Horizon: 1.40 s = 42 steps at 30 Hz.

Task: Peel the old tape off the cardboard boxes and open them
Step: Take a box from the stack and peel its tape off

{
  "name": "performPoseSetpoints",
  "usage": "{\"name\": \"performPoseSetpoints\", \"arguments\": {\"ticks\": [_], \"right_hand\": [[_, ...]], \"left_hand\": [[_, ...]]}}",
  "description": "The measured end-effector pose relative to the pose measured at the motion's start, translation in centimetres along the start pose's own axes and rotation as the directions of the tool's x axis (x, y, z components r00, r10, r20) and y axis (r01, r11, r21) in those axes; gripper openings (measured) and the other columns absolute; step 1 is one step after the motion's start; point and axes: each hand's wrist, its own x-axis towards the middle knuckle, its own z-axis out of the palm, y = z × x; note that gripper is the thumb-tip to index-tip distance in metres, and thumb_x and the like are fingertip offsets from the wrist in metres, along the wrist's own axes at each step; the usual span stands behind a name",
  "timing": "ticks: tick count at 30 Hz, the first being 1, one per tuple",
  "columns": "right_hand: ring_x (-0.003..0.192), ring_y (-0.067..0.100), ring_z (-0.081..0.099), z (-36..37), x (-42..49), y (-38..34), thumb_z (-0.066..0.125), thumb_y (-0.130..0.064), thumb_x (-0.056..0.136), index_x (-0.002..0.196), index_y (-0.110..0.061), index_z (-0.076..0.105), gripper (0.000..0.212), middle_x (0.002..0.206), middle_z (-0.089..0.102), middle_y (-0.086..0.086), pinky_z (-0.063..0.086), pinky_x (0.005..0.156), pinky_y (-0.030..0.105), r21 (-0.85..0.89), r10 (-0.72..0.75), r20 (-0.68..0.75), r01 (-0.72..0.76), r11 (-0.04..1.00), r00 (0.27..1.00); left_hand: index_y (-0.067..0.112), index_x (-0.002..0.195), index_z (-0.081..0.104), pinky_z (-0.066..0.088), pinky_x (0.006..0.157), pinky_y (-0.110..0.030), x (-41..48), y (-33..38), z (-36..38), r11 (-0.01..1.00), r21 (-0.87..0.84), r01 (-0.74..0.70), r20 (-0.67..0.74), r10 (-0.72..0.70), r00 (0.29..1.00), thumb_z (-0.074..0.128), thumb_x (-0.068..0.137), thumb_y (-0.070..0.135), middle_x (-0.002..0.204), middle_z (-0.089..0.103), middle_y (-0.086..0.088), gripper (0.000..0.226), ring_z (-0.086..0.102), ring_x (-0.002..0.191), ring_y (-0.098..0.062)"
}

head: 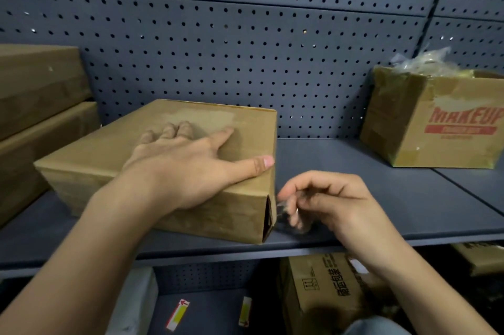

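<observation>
**Peeling tape from the box's right end**

The step in hand is the peel itself. The box (109, 154) lies flat on the shelf (368, 171), closed, its long side towards the person. The left hand (185, 160) rests on its top with fingers straight and spread, holding nothing, pressing down to steady it. The right hand (327, 201) is just beside the box's right end, near the front corner, its fingers curled and pinching a strip of clear tape (283, 212). The strip is blurred, but it seems to run from the fingers to the edge of the box.

A dark gap shows at that corner, so the end flap looks partly freed. A pale scuffed patch marks the top near the back edge.

The next move probably calls for a steady pull away from the end while the left hand keeps the box from sliding. After that the flap can be lifted. What the box holds cannot be seen.

To the right, well apart, stands a MAKEUP box (436, 127), open at the top, with a crumpled clear wad (420, 60) rising from it, perhaps film or peeled tape. Two stacked boxes (35, 81) sit closed at the left. A lower box (321, 285) stands under the shelf, its contents hidden.
</observation>
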Motion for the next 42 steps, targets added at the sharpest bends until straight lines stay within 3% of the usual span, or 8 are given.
{"name": "performPoseSetpoints", "arguments": {"ticks": [10, 15, 19, 22, 24, 27, 31, 42], "right_hand": [[0.061, 0.011, 0.049, -3.6, 4.4, 0.8, 0.034, 0.012, 0.094, 0.077, -0.006, 0.070, 0.044, 0.068, 0.060, 0.003, 0.039, 0.057, 0.019, -0.254, -0.008, -0.347, -0.085, 0.964, 0.938], [0.057, 0.013, 0.036, -4.4, 6.0, 1.0, 0.024, 0.013, 0.084, 0.079, 0.000, 0.063, 0.041, 0.059, 0.051, 0.003, 0.031, 0.048, 0.019, 0.245, 0.170, -0.410, -0.071, 0.967, 0.896], [0.061, 0.015, 0.035, -4.3, 5.3, -0.1, 0.057, -0.018, 0.065, 0.088, 0.000, 0.072, 0.034, 0.070, 0.044, 0.007, 0.029, 0.053, 0.025, 0.515, 0.222, -0.173, -0.104, 0.851, 0.960], [0.071, 0.021, 0.050, -3.5, 4.5, -0.8, 0.068, -0.035, 0.076, 0.102, -0.020, 0.072, 0.031, 0.080, 0.052, 0.013, 0.038, 0.061, 0.024, -0.047, 0.083, -0.145, -0.090, 0.995, 0.986], [0.091, 0.010, 0.055, -2.3, 4.2, -0.7, 0.080, -0.065, 0.065, 0.101, -0.041, 0.067, 0.045, 0.096, 0.054, -0.001, 0.038, 0.073, 0.017, -0.581, -0.016, -0.097, -0.044, 0.812, 0.995], [0.094, 0.000, 0.046, -0.9, 4.1, -0.8, 0.079, -0.075, 0.047, 0.088, -0.035, 0.063, 0.060, 0.093, 0.041, -0.011, 0.034, 0.070, 0.010, -0.685, -0.084, -0.020, 0.048, 0.727, 0.996], [0.081, 0.001, 0.043, 0.0, 4.0, -0.5, 0.084, -0.067, 0.041, 0.072, -0.022, 0.057, 0.061, 0.088, 0.039, -0.011, 0.038, 0.071, 0.010, -0.627, -0.115, 0.069, 0.133, 0.768, 0.991], [0.092, 0.007, 0.064, -1.8, 3.9, 1.3, 0.064, 0.004, 0.091, 0.062, -0.017, 0.033, 0.047, 0.095, 0.068, 0.006, 0.048, 0.080, 0.018, -0.453, -0.295, 0.002, 0.264, 0.852, 0.955]], "left_hand": [[0.068, 0.142, -0.011, 0.002, 0.121, -0.043, -0.5, -1.4, -0.1, 0.998, 0.029, -0.061, -0.001, 0.061, 0.998, -0.006, 0.040, 0.105, 0.166, -0.005, -0.005, 0.108, -0.003, 0.153, -0.025], [0.070, 0.140, -0.012, 0.003, 0.120, -0.040, -1.1, -2.5, -0.1, 0.993, 0.036, -0.112, -0.003, 0.112, 0.994, -0.006, 0.037, 0.101, 0.166, -0.006, -0.001, 0.108, -0.004, 0.153, -0.020], [0.074, 0.135, -0.014, 0.005, 0.120, -0.038, -1.4, -3.2, -0.2, 0.990, 0.034, -0.140, -0.007, 0.140, 0.990, -0.008, 0.033, 0.103, 0.166, -0.006, 0.003, 0.106, -0.005, 0.152, -0.016], [0.077, 0.131, -0.016, 0.007, 0.120, -0.038, -1.4, -3.6, 0.0, 0.989, 0.031, -0.143, -0.018, 0.144, 0.989, -0.009, 0.032, 0.104, 0.166, -0.006, 0.006, 0.104, -0.005, 0.152, -0.015], [0.078, 0.131, -0.015, 0.006, 0.120, -0.038, -1.3, -3.8, 0.0, 0.988, 0.027, -0.149, -0.021, 0.150, 0.988, -0.009, 0.031, 0.105, 0.166, -0.006, 0.006, 0.104, -0.005, 0.152, -0.014], [0.079, 0.130, -0.014, 0.006, 0.120, -0.037, -1.5, -4.0, 0.0, 0.989, 0.014, -0.150, -0.026, 0.150, 0.988, -0.007, 0.030, 0.105, 0.166, -0.006, 0.008, 0.103, -0.006, 0.152, -0.013], [0.083, 0.125, -0.014, 0.007, 0.120, -0.036, -1.7, -4.7, -0.2, 0.984, 0.005, -0.178, -0.030, 0.178, 0.983, -0.004, 0.030, 0.106, 0.165, -0.004, 0.014, 0.098, -0.004, 0.151, -0.009], [0.088, 0.118, -0.013, 0.013, 0.121, -0.044, -2.0, -5.8, -0.4, 0.976, -0.027, -0.215, -0.015, 0.215, 0.977, -0.002, 0.028, 0.110, 0.164, -0.004, 0.019, 0.093, -0.003, 0.151, -0.008]]}}
